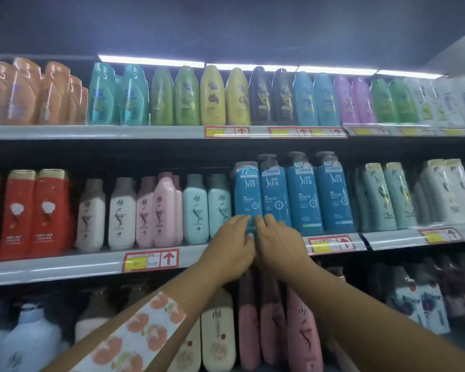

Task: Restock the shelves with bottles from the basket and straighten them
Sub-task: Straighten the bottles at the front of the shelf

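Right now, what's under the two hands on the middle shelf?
Both hands, left hand and right hand, cover the bottom of the leftmost blue Slek bottle. Its base and the shelf edge there are hidden.

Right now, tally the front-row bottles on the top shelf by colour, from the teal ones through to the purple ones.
Teal: 2
Green: 2
Yellow: 2
Black: 2
Light blue: 2
Purple: 2
Total: 12
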A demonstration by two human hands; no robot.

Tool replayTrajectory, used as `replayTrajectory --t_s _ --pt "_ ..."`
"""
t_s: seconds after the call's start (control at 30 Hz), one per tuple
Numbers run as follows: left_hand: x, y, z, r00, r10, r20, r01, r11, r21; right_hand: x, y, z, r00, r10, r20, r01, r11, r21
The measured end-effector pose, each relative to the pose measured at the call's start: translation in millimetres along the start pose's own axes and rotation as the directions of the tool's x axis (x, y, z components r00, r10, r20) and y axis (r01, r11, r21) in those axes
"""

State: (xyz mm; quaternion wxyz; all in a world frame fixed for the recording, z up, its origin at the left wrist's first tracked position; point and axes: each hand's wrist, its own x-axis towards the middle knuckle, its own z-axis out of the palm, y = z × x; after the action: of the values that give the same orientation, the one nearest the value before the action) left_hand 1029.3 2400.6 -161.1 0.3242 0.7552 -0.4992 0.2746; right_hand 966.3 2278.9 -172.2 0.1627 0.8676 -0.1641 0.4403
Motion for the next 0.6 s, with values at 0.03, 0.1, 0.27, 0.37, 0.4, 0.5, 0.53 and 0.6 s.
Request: replayTrajectory --t_s 0.03,0.1,0.27,0.37,0.4,0.5,0.53,0.6 --pt "-8 -2 -1 0.999 0.053 0.01 -0.053 0.996 0.066 -7 0 0 1.0 -0.004 -0.013 0.004 1.0 0.011" --pt "-28 -2 -3 0.994 0.105 0.024 -0.108 0.974 0.197 -25 -2 -2 1.0 -0.018 -0.018 0.018 1.0 -0.004" --pt "-91 5 -11 0.998 0.048 0.041 -0.062 0.868 0.493 -82 -15 -15 0.99 -0.006 0.143 0.003 1.0 0.021" --pt "-140 7 -12 0.997 0.028 0.069 -0.062 0.824 0.563 -126 -28 -25 0.971 -0.019 0.24 0.003 0.998 0.067" --pt "-158 7 -12 0.996 0.023 0.083 -0.067 0.811 0.582 -142 -33 -26 0.96 -0.032 0.277 0.011 0.997 0.076" --pt "-214 2 -8 0.991 -0.029 0.128 -0.051 0.812 0.581 -189 -51 -24 0.914 -0.069 0.399 0.04 0.996 0.081" --pt "-235 0 -5 0.989 -0.059 0.138 -0.03 0.822 0.568 -206 -57 -21 0.898 -0.085 0.431 0.054 0.995 0.083" --pt "-278 -5 2 0.978 -0.113 0.172 0.001 0.839 0.544 -241 -70 -13 0.865 -0.126 0.487 0.103 0.992 0.074"
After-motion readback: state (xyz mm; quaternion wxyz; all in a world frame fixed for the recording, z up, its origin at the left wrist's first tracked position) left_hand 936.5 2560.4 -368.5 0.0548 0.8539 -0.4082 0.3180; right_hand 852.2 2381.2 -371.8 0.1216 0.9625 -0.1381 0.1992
